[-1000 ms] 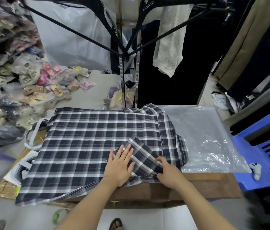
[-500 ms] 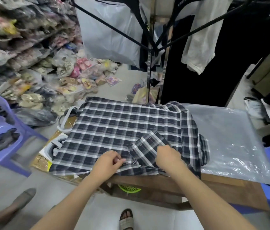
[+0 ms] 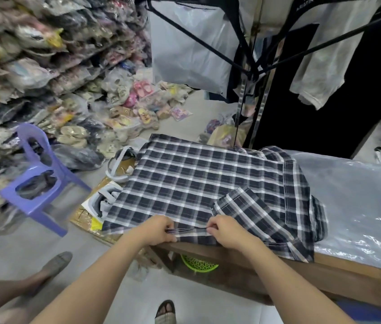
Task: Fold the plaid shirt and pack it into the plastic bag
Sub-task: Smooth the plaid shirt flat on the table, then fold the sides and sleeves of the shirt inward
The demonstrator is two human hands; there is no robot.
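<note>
One plaid shirt (image 3: 196,183) lies spread flat on the wooden table (image 3: 339,274) in front of you, with one clear plastic bag (image 3: 353,206) flat beside it on your right, the shirt's right edge overlapping the bag's near side. Two hands are on the shirt's near hem: your left hand (image 3: 158,231) and your right hand (image 3: 225,231) sit close together at the table's front edge, and the fingers (image 3: 210,226) of each are curled closed, pinching a short stretch of the hem taut between them. One sleeve (image 3: 250,211) is folded across the shirt body, just beyond your right hand. Around you, one purple plastic chair (image 3: 37,183) stands on the floor to the left, well apart from the table, and many bagged sandals (image 3: 79,136) are heaped behind it. One green basket (image 3: 199,264) shows under the table's edge. One clothes rack (image 3: 252,73) stands behind the table with one white bag (image 3: 189,50) and garments hanging above the shirt's far end. The shirt's left side hangs past the table over cardboard (image 3: 84,218) on the floor.
</note>
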